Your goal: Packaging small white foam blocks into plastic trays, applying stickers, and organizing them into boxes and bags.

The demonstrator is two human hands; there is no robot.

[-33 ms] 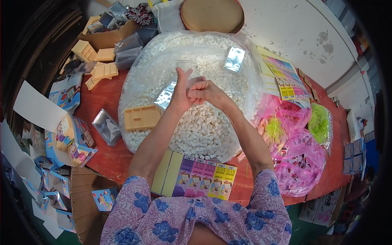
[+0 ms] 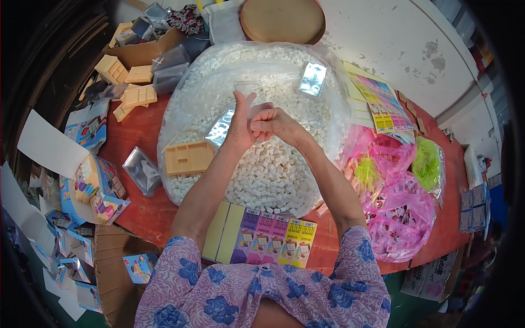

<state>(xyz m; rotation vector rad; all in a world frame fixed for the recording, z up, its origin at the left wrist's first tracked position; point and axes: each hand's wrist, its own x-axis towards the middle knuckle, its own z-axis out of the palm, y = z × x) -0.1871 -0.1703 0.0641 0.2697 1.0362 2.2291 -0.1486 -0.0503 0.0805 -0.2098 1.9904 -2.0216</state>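
My left hand and my right hand meet above a big clear bag full of small white pieces. Together they grip a small clear plastic pouch that sticks up between the fingers. My left thumb points upward; my right hand is curled into a loose fist against it. A shiny clear pouch lies just left of my left wrist. A tan plastic tray rests on the bag under my left forearm. Another clear pouch lies on the bag further back right.
A strip of colourful printed cards lies at the red table's near edge. Pink bags and a green one sit right. Tan trays, a cardboard box and printed cartons are left; a round wooden lid is behind.
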